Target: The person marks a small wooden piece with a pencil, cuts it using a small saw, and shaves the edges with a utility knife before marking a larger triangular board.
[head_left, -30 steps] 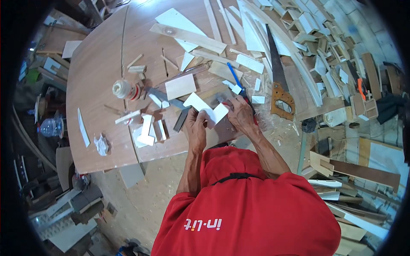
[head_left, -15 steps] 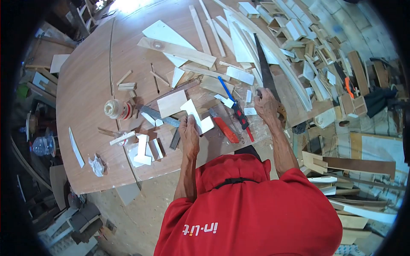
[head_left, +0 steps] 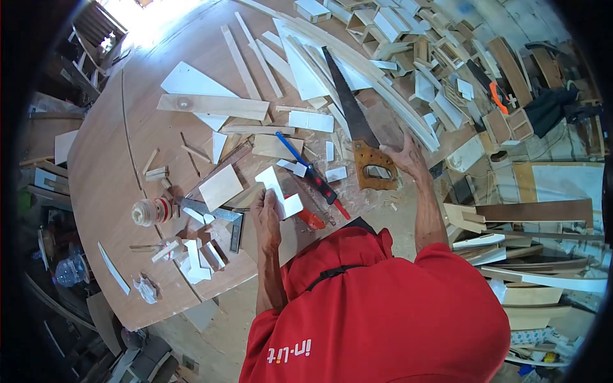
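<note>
My left hand (head_left: 267,216) is closed on a white-faced, stepped piece of board (head_left: 279,193), held above the near edge of the table. My right hand (head_left: 407,158) is beside the wooden handle of a handsaw (head_left: 369,158), thumb and fingers apart, with fingertips right at the handle's edge. The saw lies with its dark blade pointing away from me. Between the hands are a blue, black and red tool (head_left: 316,180) and a red-handled tool (head_left: 311,219), partly covered by the white piece. A metal try square (head_left: 235,225) lies left of my left hand.
A glue jar (head_left: 152,211), crumpled plastic (head_left: 146,289) and small white offcuts (head_left: 196,260) sit on the left of the table. Long strips and a knotted plank (head_left: 217,106) lie farther back. Small wooden boxes (head_left: 389,25) are heaped at the right, with stacked boards below.
The view has swung right, shifting the table leftward. My right hand has come off the top of the saw handle to its right side, uncovering it. My left hand still holds the white piece.
</note>
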{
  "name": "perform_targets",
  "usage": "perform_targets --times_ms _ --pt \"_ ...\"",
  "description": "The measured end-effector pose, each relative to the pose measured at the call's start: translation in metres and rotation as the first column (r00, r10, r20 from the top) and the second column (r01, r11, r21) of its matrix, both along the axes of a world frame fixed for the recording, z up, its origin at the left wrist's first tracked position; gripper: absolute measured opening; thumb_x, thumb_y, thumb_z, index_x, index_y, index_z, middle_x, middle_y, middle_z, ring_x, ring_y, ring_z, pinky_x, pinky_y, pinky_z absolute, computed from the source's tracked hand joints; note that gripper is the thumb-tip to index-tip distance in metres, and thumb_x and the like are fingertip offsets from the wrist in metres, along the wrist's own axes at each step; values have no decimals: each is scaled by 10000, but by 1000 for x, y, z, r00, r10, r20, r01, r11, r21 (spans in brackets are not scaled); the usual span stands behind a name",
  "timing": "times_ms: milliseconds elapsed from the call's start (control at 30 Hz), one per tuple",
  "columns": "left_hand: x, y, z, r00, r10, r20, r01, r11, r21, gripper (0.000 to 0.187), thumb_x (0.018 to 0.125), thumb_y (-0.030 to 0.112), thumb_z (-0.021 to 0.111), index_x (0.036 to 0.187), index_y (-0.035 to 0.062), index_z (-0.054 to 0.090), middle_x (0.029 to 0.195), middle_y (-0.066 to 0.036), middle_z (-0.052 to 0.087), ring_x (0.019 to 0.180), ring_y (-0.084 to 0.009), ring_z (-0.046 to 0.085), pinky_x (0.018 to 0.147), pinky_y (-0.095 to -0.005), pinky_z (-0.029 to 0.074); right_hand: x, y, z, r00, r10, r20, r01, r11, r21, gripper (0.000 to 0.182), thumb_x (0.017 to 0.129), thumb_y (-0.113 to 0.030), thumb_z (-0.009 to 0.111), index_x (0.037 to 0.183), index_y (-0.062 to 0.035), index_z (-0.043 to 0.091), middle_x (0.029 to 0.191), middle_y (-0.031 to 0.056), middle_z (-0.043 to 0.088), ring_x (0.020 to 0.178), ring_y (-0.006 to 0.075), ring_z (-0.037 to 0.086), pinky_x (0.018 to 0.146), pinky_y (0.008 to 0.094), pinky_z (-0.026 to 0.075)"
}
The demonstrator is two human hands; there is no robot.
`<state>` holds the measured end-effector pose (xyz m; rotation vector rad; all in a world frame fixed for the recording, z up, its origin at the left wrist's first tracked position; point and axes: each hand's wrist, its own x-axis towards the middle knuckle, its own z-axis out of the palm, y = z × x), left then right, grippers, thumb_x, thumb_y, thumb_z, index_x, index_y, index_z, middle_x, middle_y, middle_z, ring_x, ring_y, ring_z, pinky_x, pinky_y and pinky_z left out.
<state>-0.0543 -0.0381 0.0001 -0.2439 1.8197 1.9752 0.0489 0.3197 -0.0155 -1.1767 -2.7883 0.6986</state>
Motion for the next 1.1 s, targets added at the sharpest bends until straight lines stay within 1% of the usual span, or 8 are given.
perform_targets --times_ms 200,433,567,700,767,900,1033,1100 --pt "-4 34 8 992 -116 -55 117 993 2 228 969 242 496 970 37 595 784 51 511 685 -45 442 613 -212 369 -1 21 10 996 90 7 -88 986 -144 961 659 -433 784 1373 41 351 1346 277 436 1265 375 425 1066 418 344" --pt "-5 46 10 982 -166 -94 158 983 -89 200 976 207 485 907 50 588 740 58 505 645 -35 425 570 -210 362 -3 28 10 969 -117 -219 9 899 -437 486 777 -325 717 1067 53 618 976 194 660 867 317 626 784 378 474" --pt "-2 46 11 976 -95 -198 101 995 19 196 1005 260 431 1115 116 506 702 61 460 585 -16 388 474 -180 298 5 39 0 957 -129 -261 121 992 -46 364 842 -298 660 985 36 629 877 139 645 823 237 603 739 364 465" --pt "-5 22 26 980 -201 0 201 977 73 344 995 402 408 1027 84 536 699 45 425 587 -50 390 499 -213 337 13 41 29 909 -291 -300 226 946 -232 365 878 -275 627 1087 22 600 988 128 641 919 221 608 792 365 474" --pt "-6 13 20 974 -214 76 194 957 215 350 988 408 420 1018 81 543 686 45 419 579 -52 391 496 -212 337 14 17 40 707 -356 -611 53 888 -457 423 921 -236 569 1274 -11 509 1164 131 598 1038 221 583 889 347 459" --pt "-7 17 13 977 -176 124 135 950 281 358 972 399 455 982 59 568 612 27 423 482 -57 334 435 -218 216 12 -63 68 839 -345 -421 -166 576 -801 487 956 -131 484 1431 -154 379 1341 68 506 1107 153 538 964 296 421" --pt "-3 30 28 982 -133 133 116 985 130 358 968 367 464 925 41 607 589 34 431 459 -56 340 426 -219 242 -12 -122 41 760 165 -628 -479 796 -370 404 949 -121 517 1352 -108 489 1362 73 512 1201 150 501 988 267 390" --pt "-1 32 32 991 -120 59 118 992 37 354 961 352 488 890 43 645 591 34 474 463 -52 385 412 -219 276 -18 -151 54 792 103 -601 -447 769 -458 359 963 -183 518 1310 -90 531 1323 103 544 1214 171 501 988 280 397"
